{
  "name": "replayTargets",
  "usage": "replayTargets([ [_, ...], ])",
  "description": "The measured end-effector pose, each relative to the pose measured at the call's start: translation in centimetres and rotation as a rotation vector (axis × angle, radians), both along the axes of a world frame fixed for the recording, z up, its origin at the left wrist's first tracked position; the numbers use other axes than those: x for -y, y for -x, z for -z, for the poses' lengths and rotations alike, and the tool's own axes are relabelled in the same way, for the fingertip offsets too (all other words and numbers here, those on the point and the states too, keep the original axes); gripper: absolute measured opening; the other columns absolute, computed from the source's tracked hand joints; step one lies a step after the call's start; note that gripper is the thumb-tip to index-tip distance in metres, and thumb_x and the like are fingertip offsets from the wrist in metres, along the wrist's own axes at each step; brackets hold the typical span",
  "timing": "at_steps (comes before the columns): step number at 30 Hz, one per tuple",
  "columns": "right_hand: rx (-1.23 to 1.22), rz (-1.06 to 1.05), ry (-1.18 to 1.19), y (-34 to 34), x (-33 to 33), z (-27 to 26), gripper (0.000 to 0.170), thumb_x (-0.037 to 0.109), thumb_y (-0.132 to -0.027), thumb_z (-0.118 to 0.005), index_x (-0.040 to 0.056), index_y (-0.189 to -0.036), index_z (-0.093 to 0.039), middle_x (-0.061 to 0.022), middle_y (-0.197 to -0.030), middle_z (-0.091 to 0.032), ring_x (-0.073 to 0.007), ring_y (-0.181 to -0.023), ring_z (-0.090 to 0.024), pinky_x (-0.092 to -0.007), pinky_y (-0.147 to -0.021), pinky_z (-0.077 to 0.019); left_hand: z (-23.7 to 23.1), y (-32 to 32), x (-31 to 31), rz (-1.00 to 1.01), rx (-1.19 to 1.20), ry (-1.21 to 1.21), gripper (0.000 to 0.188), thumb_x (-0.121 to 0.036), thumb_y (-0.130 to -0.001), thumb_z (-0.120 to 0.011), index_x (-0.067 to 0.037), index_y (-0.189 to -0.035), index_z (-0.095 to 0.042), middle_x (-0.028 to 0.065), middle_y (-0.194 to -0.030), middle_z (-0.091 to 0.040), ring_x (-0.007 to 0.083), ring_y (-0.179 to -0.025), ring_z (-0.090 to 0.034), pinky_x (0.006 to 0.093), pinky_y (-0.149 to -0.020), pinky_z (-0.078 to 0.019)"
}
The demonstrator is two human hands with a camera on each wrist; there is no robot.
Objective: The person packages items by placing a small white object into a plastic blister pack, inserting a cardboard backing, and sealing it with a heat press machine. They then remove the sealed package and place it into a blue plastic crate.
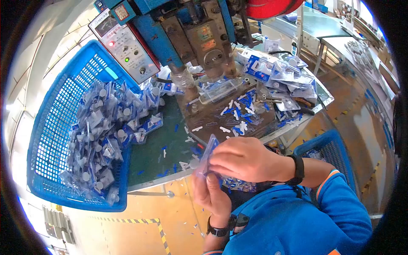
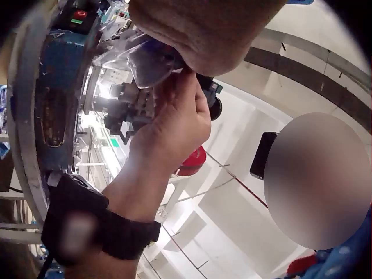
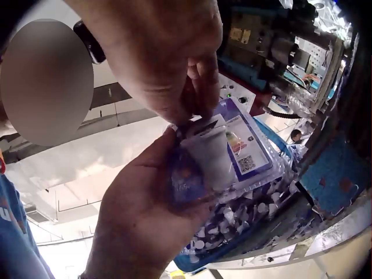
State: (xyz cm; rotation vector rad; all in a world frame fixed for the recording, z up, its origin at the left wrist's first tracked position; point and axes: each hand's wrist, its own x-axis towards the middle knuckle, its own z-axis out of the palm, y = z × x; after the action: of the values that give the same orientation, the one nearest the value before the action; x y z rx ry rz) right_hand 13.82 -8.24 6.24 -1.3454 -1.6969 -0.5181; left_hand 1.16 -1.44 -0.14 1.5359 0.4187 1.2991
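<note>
A clear plastic blister pack (image 1: 207, 157) with a blue printed card is held up in front of the body, over the front edge of the table. My left hand (image 1: 211, 196) grips it from below, thumb on one side. In the right wrist view the pack (image 3: 251, 145) shows a white panel with a square code and a translucent insert. My right hand (image 1: 250, 160) has its fingers curled at the pack's upper edge, pinching there; the fingertips are partly hidden. From the left wrist view, the right hand (image 2: 174, 125) meets the pack (image 2: 150, 63) beneath my left hand (image 2: 203, 29).
A blue basket (image 1: 55, 131) heaped with similar packs stands at the left. Behind is a press machine (image 1: 204, 38) with a control box (image 1: 125, 49). White and blue scraps (image 1: 240, 108) litter its base. More packs (image 1: 276, 70) lie right; another blue basket (image 1: 331, 146) sits lower.
</note>
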Motion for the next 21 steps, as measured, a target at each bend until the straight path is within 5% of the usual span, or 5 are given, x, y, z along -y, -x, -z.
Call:
replayTargets([
  [13, -0.639, -0.068, 0.070, 2.1, -1.2, 0.8, 0.014, 0.005, -0.076, -0.073, 0.0057, -0.083, -0.061, -0.0021, -0.072, -0.056, -0.0122, -0.057, -0.055, -0.0253, -0.051, -0.0428, 0.8, -1.0, 0.7, 0.000, 0.191, 0.136, 0.035, -0.025, -0.102, -0.052, 0.006, -0.113, -0.063, 0.0114, -0.110, -0.063, 0.0214, -0.098, -0.060, 0.0344, -0.085, -0.0481],
  [15, -0.786, -0.077, 0.116, 2.4, -1.3, 1.0, 0.012, 0.006, -0.078, -0.072, 0.0051, -0.083, -0.061, 0.0004, -0.072, -0.056, -0.0076, -0.057, -0.052, -0.0237, -0.051, -0.0415, 1.3, -0.6, 0.5, -0.174, -0.024, -0.014, 0.034, -0.025, -0.102, -0.052, 0.006, -0.112, -0.062, 0.0123, -0.111, -0.062, 0.0235, -0.098, -0.060, 0.0357, -0.085, -0.0486],
  [18, -0.918, 0.090, 0.158, 0.9, -1.2, 2.1, 0.010, 0.009, -0.083, -0.069, 0.0038, -0.084, -0.060, 0.0030, -0.071, -0.056, -0.0031, -0.061, -0.050, -0.0223, -0.051, -0.0405, -0.1, -0.3, 0.2, -0.327, 0.261, 0.114, 0.036, -0.029, -0.103, -0.049, 0.005, -0.114, -0.057, 0.0145, -0.113, -0.061, 0.0254, -0.099, -0.059, 0.0378, -0.086, -0.0493],
  [19, -1.101, 0.095, 0.305, 0.6, -0.5, 1.2, 0.013, 0.009, -0.082, -0.069, 0.0000, -0.085, -0.061, -0.0060, -0.071, -0.062, -0.0092, -0.065, -0.056, -0.0271, -0.059, -0.0460, -0.2, 0.5, -1.0, -0.429, 0.022, -0.155, 0.038, -0.031, -0.104, -0.047, 0.004, -0.117, -0.056, 0.0138, -0.114, -0.061, 0.0238, -0.099, -0.059, 0.0370, -0.086, -0.0494],
  [21, -1.076, -0.124, 0.365, 0.4, 1.0, 1.0, 0.013, 0.010, -0.084, -0.070, -0.0003, -0.088, -0.063, -0.0064, -0.070, -0.062, -0.0107, -0.065, -0.057, -0.0280, -0.060, -0.0463, -0.3, 1.2, -2.6, -0.430, -0.132, -0.224, 0.041, -0.035, -0.104, -0.046, 0.002, -0.120, -0.053, 0.0125, -0.114, -0.060, 0.0210, -0.100, -0.059, 0.0352, -0.086, -0.0499],
])
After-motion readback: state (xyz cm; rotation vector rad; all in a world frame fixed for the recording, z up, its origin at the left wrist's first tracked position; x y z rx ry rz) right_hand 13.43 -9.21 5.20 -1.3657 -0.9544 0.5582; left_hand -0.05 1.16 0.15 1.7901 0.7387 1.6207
